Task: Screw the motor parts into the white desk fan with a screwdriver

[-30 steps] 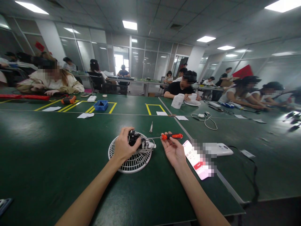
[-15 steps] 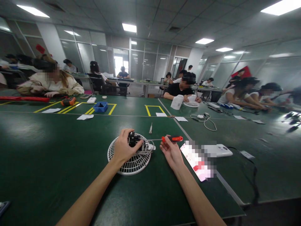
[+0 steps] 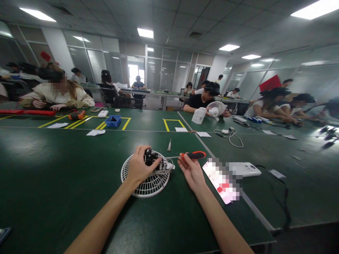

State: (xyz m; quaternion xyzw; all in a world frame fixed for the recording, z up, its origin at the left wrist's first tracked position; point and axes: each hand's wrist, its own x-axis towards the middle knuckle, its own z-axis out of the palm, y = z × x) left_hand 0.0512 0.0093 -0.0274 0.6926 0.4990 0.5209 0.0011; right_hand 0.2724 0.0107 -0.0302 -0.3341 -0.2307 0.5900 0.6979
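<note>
A round white fan grille lies on the green table, with a black motor assembly and white wiring on top of it. My left hand is closed around the motor assembly from the left, thumb across its near side. In my right hand is a red and black screwdriver, pinched near the front of its handle. Its shaft points left, and the tip reaches the motor assembly's right side, where the exact contact is too small to make out. Behind the grille lies a small pale screwdriver-like tool.
A lit phone lies right of my right hand, with a white device beyond it. Farther back are a blue bin, a coiled cable and paper slips. Across the table a person holds a white fan head beside a white housing.
The screwdriver handle has turned in my right hand, showing more black, and that hand has shifted slightly left. My left hand stays put. The person opposite has tilted up the fan head.
</note>
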